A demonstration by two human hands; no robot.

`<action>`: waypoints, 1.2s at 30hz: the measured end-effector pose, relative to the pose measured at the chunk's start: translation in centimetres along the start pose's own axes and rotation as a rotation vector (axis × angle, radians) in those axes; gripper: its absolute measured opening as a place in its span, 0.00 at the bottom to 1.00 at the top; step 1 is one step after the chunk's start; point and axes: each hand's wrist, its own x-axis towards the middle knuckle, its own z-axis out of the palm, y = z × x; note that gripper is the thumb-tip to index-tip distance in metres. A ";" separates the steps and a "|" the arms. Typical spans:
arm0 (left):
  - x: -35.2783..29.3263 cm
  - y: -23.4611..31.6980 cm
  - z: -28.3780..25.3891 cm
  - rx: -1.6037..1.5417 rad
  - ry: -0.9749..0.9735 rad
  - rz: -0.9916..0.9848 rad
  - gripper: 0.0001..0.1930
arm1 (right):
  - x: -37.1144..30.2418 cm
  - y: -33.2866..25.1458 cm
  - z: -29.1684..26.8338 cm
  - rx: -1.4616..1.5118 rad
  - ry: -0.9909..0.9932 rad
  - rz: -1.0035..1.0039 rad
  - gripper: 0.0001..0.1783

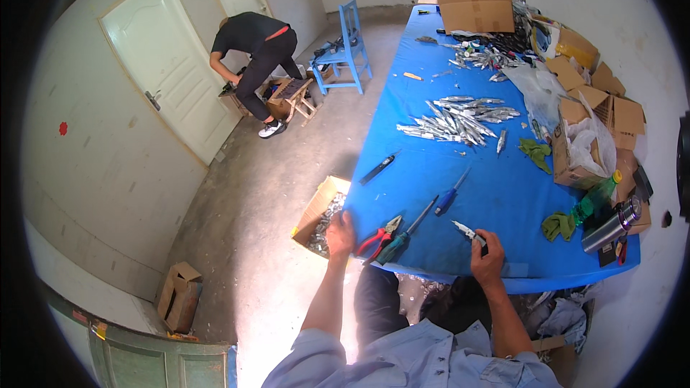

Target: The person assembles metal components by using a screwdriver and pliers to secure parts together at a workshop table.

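Observation:
My right hand (489,257) is closed on a slim silver pointed piece (466,230) above the near part of the blue-covered table; a dark part shows by the fingers. My left hand (341,236) is at the table's left corner, beside a cardboard box (316,210) full of small metal parts. Its fingers are too bunched and unclear to show whether they hold anything. Between the hands lie red-handled pliers (379,237), a screwdriver with a teal handle (392,249) and a blue-handled screwdriver (446,201). Farther off, a black pen-shaped tool (377,169) rests near the left edge.
A heap of slim silver pieces (460,121) lies mid-table, with another mixed pile behind it. Along the right stand a steel flask (611,226), a green bottle (595,197) and open cartons. A person (255,50) bends near a blue chair (346,50) at the far left.

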 end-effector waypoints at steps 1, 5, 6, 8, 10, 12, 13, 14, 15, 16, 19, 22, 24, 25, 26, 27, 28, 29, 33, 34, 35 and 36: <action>0.0 0.0 0.0 0.008 -0.002 -0.002 0.29 | 0.1 -0.1 0.0 -0.007 0.007 0.003 0.10; 0.1 -0.1 0.0 0.022 -0.004 0.024 0.29 | 0.5 -1.1 -0.4 0.040 0.024 0.056 0.10; 0.0 -0.1 0.0 0.019 0.000 0.033 0.29 | 0.3 -1.0 -0.4 0.138 0.028 0.143 0.10; 0.0 -0.1 0.0 0.013 0.010 0.049 0.29 | -0.3 -0.6 -0.3 0.336 0.035 0.319 0.11; 0.0 0.1 0.1 -0.001 0.020 0.059 0.28 | -0.8 -0.1 -1.0 0.505 0.069 0.438 0.13; -0.1 0.2 0.1 -0.014 0.022 0.061 0.27 | -1.5 0.4 -2.0 0.635 0.100 0.569 0.14; -0.3 0.5 -0.1 -0.021 0.018 0.058 0.27 | -1.9 0.4 -2.8 0.679 0.115 0.641 0.14; -0.3 0.7 -0.3 -0.028 0.018 0.055 0.26 | -2.1 0.4 -3.6 0.726 0.127 0.710 0.14; -0.2 0.3 -0.1 -0.022 0.022 0.067 0.26 | -2.5 0.4 -4.5 0.763 0.141 0.756 0.14; 0.0 -0.4 0.0 -0.011 0.033 0.078 0.26 | -2.9 0.3 -5.2 0.807 0.149 0.803 0.14; 0.1 -0.7 0.5 -0.021 0.041 0.094 0.27 | -3.9 0.3 -7.0 1.004 0.221 0.930 0.16; 0.1 -0.5 0.4 -0.014 0.031 0.055 0.27 | -5.2 0.5 -8.0 1.217 0.255 0.992 0.18; 0.0 -0.7 0.3 -0.006 0.037 0.062 0.27 | -5.6 0.1 -8.1 1.333 0.248 1.032 0.19; 0.0 -0.7 0.4 -0.005 0.038 0.066 0.27 | -5.8 0.0 -8.1 1.362 0.219 1.025 0.19; 0.0 -0.7 0.5 -0.004 0.021 0.028 0.27 | -5.9 0.0 -8.0 1.390 0.190 1.019 0.19; 0.0 -0.7 0.6 0.002 0.016 0.023 0.27 | -6.0 -0.1 -7.9 1.418 0.161 1.013 0.19; 0.0 -0.6 0.4 0.010 0.016 0.019 0.27 | -5.9 -0.4 -7.8 1.430 0.131 0.996 0.17; 0.0 -0.5 0.2 0.017 0.015 0.014 0.27 | -5.8 -0.7 -7.6 1.443 0.100 0.979 0.16; -0.2 -0.1 0.1 0.006 0.013 0.033 0.27 | -5.5 -1.6 -7.2 1.448 0.061 0.955 0.16; -0.2 0.0 0.0 0.000 0.006 0.043 0.28 | -5.4 -1.7 -7.2 1.454 0.048 0.943 0.17; -0.2 0.1 -0.1 -0.005 0.000 0.054 0.28 | -5.3 -1.8 -7.2 1.459 0.034 0.931 0.18; -0.2 0.1 -0.3 -0.004 0.005 0.053 0.28 | -5.2 -2.0 -7.2 1.467 0.018 0.921 0.18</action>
